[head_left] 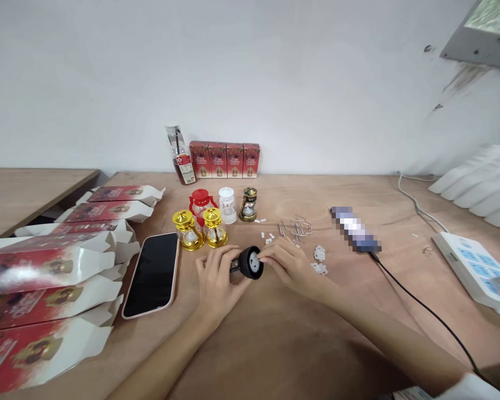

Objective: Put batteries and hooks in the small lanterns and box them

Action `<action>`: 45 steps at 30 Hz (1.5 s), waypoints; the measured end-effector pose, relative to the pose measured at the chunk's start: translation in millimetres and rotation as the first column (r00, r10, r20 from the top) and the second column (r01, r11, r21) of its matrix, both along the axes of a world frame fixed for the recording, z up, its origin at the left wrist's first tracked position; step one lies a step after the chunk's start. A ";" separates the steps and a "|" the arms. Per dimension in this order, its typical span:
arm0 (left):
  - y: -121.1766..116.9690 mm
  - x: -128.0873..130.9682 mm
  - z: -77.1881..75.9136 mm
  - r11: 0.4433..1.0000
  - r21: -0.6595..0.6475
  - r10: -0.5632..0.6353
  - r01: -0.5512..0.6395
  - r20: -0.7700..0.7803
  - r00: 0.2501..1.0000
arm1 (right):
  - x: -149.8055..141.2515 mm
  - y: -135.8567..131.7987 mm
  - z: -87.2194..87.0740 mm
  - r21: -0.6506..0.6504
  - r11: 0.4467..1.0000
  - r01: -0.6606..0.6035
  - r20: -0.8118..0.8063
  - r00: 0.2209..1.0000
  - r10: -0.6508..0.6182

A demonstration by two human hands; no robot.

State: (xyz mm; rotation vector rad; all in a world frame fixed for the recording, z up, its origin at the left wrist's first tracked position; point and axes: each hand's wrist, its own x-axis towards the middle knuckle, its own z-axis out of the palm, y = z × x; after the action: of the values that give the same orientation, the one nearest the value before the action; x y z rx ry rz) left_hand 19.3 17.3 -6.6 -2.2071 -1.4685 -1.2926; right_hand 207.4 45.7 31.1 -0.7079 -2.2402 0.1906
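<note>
My left hand [216, 276] clamps the black miniature lantern [245, 263]; at its base [254, 265], my right hand [290, 265] fingers something I can't make out. Likely base work, next wanting steadiness.

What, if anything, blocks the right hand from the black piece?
Nothing visible. The left hand holds the black piece, and the right hand is right at its round, pale-faced end. The bent wires lie beyond the right hand, out of that path.
</note>
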 end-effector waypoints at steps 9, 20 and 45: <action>-3.1 -2.3 2.4 0.998 0.057 -0.006 0.011 -0.098 0.995 | -3.9 -4.8 -4.9 0.145 0.989 0.029 0.009 1.000 -0.030; -3.2 -3.2 2.9 0.997 0.070 -0.030 0.041 -0.147 0.989 | 2.1 -3.7 -3.7 -0.090 0.996 0.019 -0.051 0.998 -0.024; 4.2 -4.1 -4.8 0.999 -0.038 -0.009 0.016 0.184 0.983 | 110.8 99.6 -42.4 -0.338 0.757 0.559 0.258 0.829 -0.497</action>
State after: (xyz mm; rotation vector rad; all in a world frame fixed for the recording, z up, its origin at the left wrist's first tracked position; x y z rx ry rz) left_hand 15.2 21.4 -11.4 -2.1739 -1.5577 -1.5212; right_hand 318.2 145.3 -11.3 -1.6050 -2.0535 0.3253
